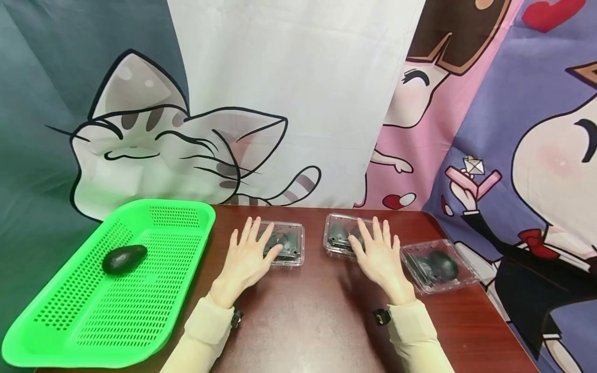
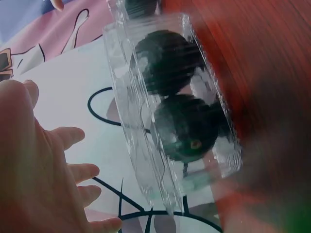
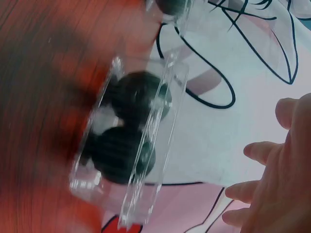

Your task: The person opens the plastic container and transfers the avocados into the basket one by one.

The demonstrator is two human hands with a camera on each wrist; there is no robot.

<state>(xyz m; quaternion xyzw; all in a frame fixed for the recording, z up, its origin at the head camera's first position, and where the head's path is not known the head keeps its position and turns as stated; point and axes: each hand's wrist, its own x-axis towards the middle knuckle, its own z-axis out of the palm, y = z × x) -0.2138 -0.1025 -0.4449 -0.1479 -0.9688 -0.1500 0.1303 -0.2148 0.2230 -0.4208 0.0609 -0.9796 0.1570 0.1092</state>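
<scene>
My left hand (image 1: 247, 256) is held out with its fingers straight and spread, overlapping a clear plastic clamshell box (image 1: 293, 241) in the head view. Dark avocados (image 2: 187, 128) show through that box's walls in the left wrist view, and the fingers stay apart from it there. My right hand (image 1: 380, 259) is likewise spread, palm down, just in front of a second clear clamshell box (image 1: 337, 233). The right wrist view shows this box (image 3: 109, 194) with dark avocados (image 3: 124, 155) inside and a gap between it and the fingers. Neither hand holds anything.
A third clear box (image 1: 438, 267) with dark avocados lies on the table's right side. At the left stands a green perforated plastic basket (image 1: 126, 311) with one dark avocado (image 1: 123, 260) in it. Behind the brown table (image 1: 308, 321) hangs a cartoon-printed cloth (image 1: 298, 77).
</scene>
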